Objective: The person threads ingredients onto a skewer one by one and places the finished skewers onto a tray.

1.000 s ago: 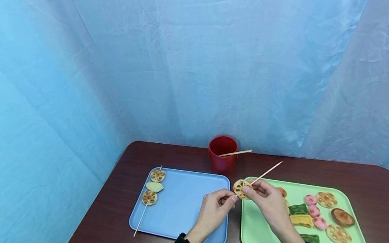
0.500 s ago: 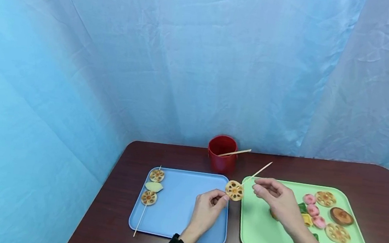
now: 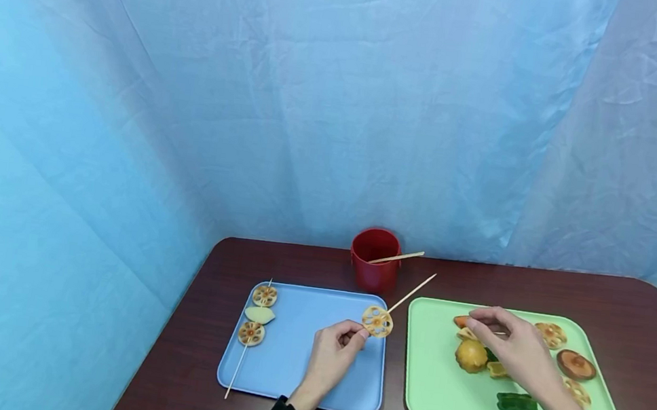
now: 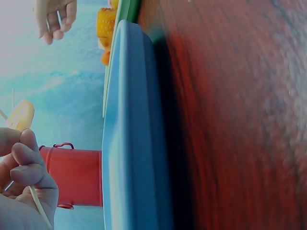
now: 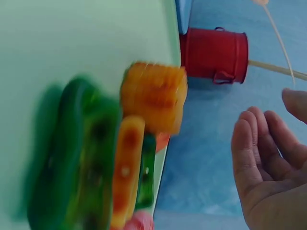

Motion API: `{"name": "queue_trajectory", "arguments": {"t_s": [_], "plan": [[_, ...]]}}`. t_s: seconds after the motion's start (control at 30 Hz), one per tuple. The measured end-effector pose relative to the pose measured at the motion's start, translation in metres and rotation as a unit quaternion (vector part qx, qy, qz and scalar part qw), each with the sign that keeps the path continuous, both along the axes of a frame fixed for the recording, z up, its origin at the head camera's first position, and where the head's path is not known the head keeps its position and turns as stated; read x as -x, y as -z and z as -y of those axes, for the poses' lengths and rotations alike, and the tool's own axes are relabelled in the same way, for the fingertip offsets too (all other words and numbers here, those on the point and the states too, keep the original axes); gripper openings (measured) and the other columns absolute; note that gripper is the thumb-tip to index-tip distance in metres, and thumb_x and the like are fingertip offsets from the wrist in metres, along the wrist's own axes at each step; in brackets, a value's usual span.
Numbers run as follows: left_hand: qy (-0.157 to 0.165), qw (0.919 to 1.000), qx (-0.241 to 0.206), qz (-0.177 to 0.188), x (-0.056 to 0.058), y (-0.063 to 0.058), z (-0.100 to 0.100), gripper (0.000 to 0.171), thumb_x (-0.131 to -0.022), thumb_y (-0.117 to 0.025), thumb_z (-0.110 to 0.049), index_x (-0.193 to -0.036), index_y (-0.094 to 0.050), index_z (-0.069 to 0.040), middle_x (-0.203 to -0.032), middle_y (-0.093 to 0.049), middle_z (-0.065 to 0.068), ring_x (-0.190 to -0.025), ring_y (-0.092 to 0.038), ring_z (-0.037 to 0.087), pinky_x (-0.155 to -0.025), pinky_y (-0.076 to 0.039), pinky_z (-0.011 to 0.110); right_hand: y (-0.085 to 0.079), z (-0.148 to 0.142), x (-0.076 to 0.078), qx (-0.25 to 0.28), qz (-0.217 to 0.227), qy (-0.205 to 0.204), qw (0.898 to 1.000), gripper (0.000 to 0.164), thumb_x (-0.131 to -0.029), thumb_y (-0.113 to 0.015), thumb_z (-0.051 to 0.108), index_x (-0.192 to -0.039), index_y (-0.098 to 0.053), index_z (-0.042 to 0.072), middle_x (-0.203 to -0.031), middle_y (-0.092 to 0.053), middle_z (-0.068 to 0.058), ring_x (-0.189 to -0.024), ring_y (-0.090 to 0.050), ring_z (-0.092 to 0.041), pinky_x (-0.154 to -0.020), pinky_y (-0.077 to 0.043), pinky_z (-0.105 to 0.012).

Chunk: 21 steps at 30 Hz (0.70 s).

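My left hand [image 3: 327,359] is above the blue tray [image 3: 294,382], gripping a bamboo skewer [image 3: 413,292] just below a lotus root slice [image 3: 378,321] threaded on it. In the left wrist view the skewer's lower end [image 4: 39,206] comes out beneath the curled fingers. Above the green tray [image 3: 439,403], my right hand [image 3: 522,352] hovers with loosely bent fingers and thumb apart, holding nothing. It hides part of the food there. Closest to it lie a corn piece [image 3: 471,356], a carrot piece [image 3: 460,321] and a yellow piece [image 3: 496,370].
On the blue tray's left side lies a skewer with two lotus slices [image 3: 252,334] and a pale green slice [image 3: 259,315]. A red bucket [image 3: 374,265] with a stick stands behind. The green tray also bears green pepper [image 3: 518,403], a mushroom slice [image 3: 576,365] and lotus slices [image 3: 551,335].
The right hand has let go of the lotus slice and moved right over the green tray. My left hand has shifted left with the skewer and slice.
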<state>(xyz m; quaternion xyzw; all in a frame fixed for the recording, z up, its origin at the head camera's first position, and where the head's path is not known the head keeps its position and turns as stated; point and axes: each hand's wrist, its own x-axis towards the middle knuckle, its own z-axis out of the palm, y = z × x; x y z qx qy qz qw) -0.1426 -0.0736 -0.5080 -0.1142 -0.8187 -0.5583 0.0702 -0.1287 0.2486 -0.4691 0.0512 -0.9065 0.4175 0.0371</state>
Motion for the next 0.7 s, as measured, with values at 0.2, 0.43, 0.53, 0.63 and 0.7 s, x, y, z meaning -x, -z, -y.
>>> {"name": "queue_trajectory", "arguments": {"t_s": [0.2,0.43,0.53,0.63,0.7], "plan": [[0.006,1.0000,-0.001,-0.003,0.000,0.000,0.001,0.016,-0.096,-0.073,-0.020,-0.088,-0.078,-0.007,-0.069,-0.068,-0.004,-0.055,-0.048,0.000,-0.053,-0.037,0.016,0.005,-0.006,0.002,-0.086,-0.016,-0.021,0.996,0.032,-0.099,-0.072,0.033,-0.119,-0.074,0.008,-0.100,-0.075,0.000,-0.085,-0.071,-0.017,-0.064,-0.053,-0.029],[0.001,1.0000,0.001,-0.004,0.000,0.001,0.002,0.015,-0.096,-0.073,-0.020,-0.088,-0.078,-0.009,-0.069,-0.067,-0.005,-0.056,-0.048,0.000,-0.053,-0.036,0.016,0.013,-0.006,0.002,-0.172,-0.019,-0.048,0.984,0.032,-0.094,-0.077,0.032,-0.114,-0.076,0.007,-0.098,-0.073,-0.001,-0.074,-0.063,-0.011,-0.065,-0.048,-0.036],[-0.002,1.0000,0.000,0.001,0.000,0.000,0.001,0.013,-0.096,-0.073,-0.020,-0.087,-0.078,-0.011,-0.069,-0.068,-0.005,-0.056,-0.049,0.000,-0.053,-0.037,0.016,0.017,-0.004,0.001,-0.182,-0.027,-0.052,0.982,0.033,-0.091,-0.080,0.030,-0.113,-0.077,0.006,-0.101,-0.073,-0.006,-0.077,-0.065,-0.016,-0.064,-0.047,-0.035],[-0.004,1.0000,0.001,0.003,0.000,0.000,0.001,0.012,-0.095,-0.074,-0.019,-0.086,-0.078,-0.012,-0.069,-0.068,-0.005,-0.056,-0.049,0.000,-0.054,-0.038,0.017,0.020,-0.002,-0.001,-0.187,-0.029,-0.052,0.981,0.034,-0.088,-0.082,0.027,-0.113,-0.076,0.005,-0.103,-0.073,-0.008,-0.083,-0.067,-0.022,-0.061,-0.048,-0.033],[-0.006,1.0000,0.001,0.003,-0.001,-0.001,0.001,0.012,-0.095,-0.074,-0.019,-0.086,-0.078,-0.012,-0.069,-0.067,-0.005,-0.056,-0.049,0.000,-0.053,-0.038,0.017,0.022,-0.002,-0.001,-0.188,-0.030,-0.056,0.980,0.035,-0.088,-0.083,0.026,-0.113,-0.076,0.004,-0.103,-0.073,-0.009,-0.086,-0.067,-0.025,-0.061,-0.049,-0.035]]}}
